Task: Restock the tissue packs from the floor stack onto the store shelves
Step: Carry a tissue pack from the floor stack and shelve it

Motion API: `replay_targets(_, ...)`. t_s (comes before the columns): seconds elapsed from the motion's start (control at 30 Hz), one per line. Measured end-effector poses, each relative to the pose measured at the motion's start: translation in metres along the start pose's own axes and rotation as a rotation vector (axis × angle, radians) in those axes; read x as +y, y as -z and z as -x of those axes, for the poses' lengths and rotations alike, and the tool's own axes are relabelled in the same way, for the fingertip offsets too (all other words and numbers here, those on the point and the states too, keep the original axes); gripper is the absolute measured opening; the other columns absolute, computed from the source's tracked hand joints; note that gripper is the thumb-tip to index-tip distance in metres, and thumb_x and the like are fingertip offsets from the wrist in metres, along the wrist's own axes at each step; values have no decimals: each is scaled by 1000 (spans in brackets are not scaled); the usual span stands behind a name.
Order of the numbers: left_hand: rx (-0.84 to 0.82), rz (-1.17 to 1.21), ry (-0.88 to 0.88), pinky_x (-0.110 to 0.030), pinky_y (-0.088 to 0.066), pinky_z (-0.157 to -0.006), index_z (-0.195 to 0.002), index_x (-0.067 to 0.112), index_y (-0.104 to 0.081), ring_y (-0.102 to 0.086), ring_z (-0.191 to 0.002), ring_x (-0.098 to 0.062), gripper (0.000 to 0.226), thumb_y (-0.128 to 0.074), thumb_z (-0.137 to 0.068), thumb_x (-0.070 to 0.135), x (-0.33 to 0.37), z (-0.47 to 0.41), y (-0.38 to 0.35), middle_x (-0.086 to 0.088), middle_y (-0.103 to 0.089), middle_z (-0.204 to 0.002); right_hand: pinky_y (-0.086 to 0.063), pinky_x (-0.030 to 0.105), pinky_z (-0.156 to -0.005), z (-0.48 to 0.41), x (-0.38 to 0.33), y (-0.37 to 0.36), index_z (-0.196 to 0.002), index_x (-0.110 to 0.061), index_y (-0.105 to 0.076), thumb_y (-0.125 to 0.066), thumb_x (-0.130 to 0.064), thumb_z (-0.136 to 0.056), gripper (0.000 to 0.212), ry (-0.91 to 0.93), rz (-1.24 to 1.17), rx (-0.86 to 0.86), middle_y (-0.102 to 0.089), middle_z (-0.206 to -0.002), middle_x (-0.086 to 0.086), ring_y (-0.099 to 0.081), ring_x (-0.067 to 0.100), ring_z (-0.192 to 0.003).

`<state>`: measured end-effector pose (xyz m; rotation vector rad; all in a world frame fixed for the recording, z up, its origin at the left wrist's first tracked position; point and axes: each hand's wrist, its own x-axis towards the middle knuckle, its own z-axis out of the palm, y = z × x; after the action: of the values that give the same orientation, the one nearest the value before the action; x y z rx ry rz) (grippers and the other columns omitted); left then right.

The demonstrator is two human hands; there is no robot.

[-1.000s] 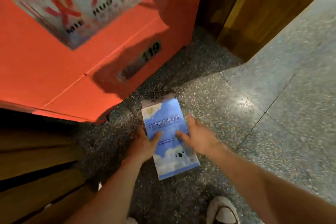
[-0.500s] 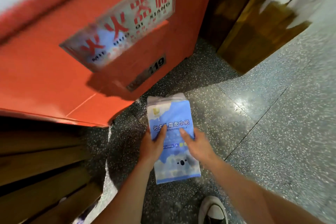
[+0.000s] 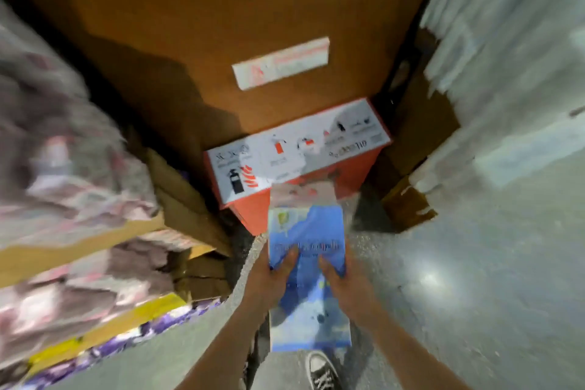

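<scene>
Head view: low in the centre of the frame, the blue tissue pack (image 3: 308,266) is held between both hands, the left hand (image 3: 269,282) gripping its left edge and the right hand (image 3: 343,283) its right, thumbs on top, above the floor (image 3: 459,294).

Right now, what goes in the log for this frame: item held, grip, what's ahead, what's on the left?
Item: one blue tissue pack, held lengthwise in front of the body
Grip: left hand and right hand on its two sides, thumbs on the top face
Ahead: red box with extinguisher pictograms on its white top
Left: shelves of blurred wrapped goods
Image: motion-blurred
</scene>
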<state>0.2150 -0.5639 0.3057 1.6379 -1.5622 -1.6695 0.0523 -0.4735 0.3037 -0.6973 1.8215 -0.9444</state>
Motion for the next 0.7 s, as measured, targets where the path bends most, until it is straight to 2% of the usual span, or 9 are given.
replay_targets(0.07,91,66,-10,-42,-57,-82,-102,27,-68,-71,-90,-15,27,-69,-88,50,35,56,22,8,-73,-90,-50,16,-93,39,-46,4,-134,-31,-50,-61,-60,-89,55,52,59,-96,-62,-125,-21,-62,1,-112)
replay_targets(0.13,134,203,-13,-32,-57,-85,-112,23,-68,-71,-102,-15,20,-68,-93,28,60,109,42,7,-76,-104,-50,24,-97,75,-79,5,-139,-38,-46,-54,-80,-79,73,90,169,-190,-62,-129,-24,-62,4,-116)
replay_targets(0.17,152,247,-16,-27,-55,-84,-116,20,-67,-71,-103,-12,24,-67,-94,29,66,138,53,8,-76,-106,-52,36,-98,90,-91,4,-140,-42,-45,-52,-85,-76,78,124,212,-264,-63,-129,-23,-64,7,-114)
replay_targets(0.23,244,248,1,-29,-53,-83,-112,24,-68,-71,-97,-7,41,-66,-87,56,64,190,75,13,-76,-102,-54,49,-94,115,-109,-5,-139,-47,-44,-54,-87,-73,78,159,238,-384,-65,-128,-20,-68,10,-107)
replay_targets(0.33,439,296,67,-40,-54,-92,-114,35,-68,-70,-100,-4,60,-58,-76,81,44,267,103,19,-74,-104,-51,44,-99,166,-149,-39,-140,-41,-48,-56,-78,-77,74,257,338,-509,-64,-129,-22,-65,5,-113)
replay_targets(0.43,665,373,84,-42,-54,-95,-118,41,-65,-68,-104,-5,58,-58,-75,81,25,345,127,21,-72,-110,-50,43,-101,220,-168,-84,-129,-36,-56,-62,-64,-82,54,343,408,-677,-68,-122,-19,-65,8,-114)
replay_targets(0.53,889,479,97,-39,-55,-94,-117,36,-67,-69,-102,-3,57,-61,-76,75,-5,427,143,19,-73,-109,-51,48,-99,278,-168,-135,-125,-31,-59,-62,-72,-76,63,444,489,-843,-71,-119,-12,-66,12,-112)
replay_targets(0.63,1071,512,92,-26,-56,-86,-119,32,-67,-68,-101,-1,47,-62,-86,64,-36,510,153,18,-73,-110,-51,42,-99,364,-172,-176,-127,-20,-60,-63,-42,-94,40,569,572,-988,-69,-119,-5,-65,16,-111)
replay_targets(0.7,1182,552,83,-22,-56,-82,-121,27,-67,-68,-97,2,38,-63,-91,51,-59,567,154,15,-73,-110,-53,37,-94,422,-163,-198,-122,-23,-61,-61,-29,-99,24,600,579,-1085,-70,-115,-5,-66,14,-104)
